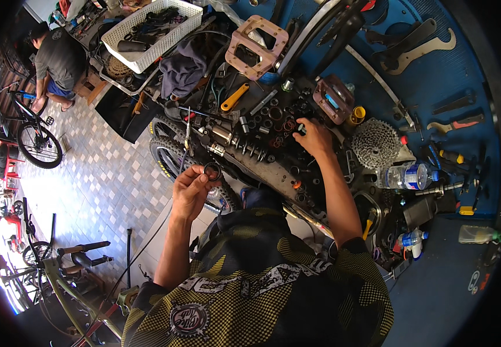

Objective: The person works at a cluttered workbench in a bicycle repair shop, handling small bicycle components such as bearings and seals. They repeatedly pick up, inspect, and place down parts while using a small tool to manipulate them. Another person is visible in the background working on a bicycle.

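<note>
While we pinch a dark ring (213, 171) in our left hand (189, 189), off the near edge of the bench (282, 180), our right hand (315, 140) pinches a greenish piece (301, 128) (too small to name) just beside loose reddish rings (288, 125).

Pinching with left hand (190, 188), setting thumb opposite bent index finger, pointing fingertips up and rightward. Holding left wrist (182, 215) just below grip, only slightly bent; slanting left forearm (171, 251) down and leftward from it. Holding right hand (318, 140) farther out, above and to right of left grip, well apart from it. Gripping small with right thumb and index, pointing both up-left. Extending right forearm (342, 196) down and rightward from that second grip, bending elbow near body.
</note>
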Demonstrator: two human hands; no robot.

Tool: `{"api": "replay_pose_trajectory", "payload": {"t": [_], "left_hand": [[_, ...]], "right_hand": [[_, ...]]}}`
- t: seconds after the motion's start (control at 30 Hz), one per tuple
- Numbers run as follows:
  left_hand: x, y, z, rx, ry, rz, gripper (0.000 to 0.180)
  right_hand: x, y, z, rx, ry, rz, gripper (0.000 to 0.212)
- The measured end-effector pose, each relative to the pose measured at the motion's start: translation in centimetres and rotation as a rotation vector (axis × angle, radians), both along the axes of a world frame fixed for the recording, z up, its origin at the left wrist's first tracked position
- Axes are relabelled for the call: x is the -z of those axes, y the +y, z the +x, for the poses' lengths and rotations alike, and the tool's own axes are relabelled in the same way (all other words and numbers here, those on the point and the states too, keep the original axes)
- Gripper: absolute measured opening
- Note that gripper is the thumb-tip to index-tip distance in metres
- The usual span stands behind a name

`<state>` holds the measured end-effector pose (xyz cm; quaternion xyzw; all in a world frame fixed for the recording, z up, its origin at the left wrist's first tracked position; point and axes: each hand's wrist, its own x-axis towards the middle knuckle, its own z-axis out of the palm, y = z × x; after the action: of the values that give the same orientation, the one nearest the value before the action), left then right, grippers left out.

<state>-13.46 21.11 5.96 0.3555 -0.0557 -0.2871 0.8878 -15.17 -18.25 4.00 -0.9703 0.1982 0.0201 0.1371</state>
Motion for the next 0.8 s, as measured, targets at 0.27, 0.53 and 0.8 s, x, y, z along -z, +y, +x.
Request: {"api": "replay_pose_trajectory", "payload": {"t": [0.27, 0.53, 0.8], "left_hand": [[0.2, 0.1, -0.3, -0.024, 0.011, -0.006, 0.012], [0.0, 0.3, -0.5, -0.037, 0.018, 0.013, 0.012], [0.0, 0.4, -0.4, -0.035, 0.013, 0.004, 0.012]], "right_hand": [[0.6, -0.4, 2.5, -0.127, 0.145, 0.001, 0.058], [1.1, -0.1, 3.0, -0.192, 0.157, -0.060, 0.054], [0.8, -0.2, 3.6, -0.201, 0.056, 0.012, 0.027]]}}
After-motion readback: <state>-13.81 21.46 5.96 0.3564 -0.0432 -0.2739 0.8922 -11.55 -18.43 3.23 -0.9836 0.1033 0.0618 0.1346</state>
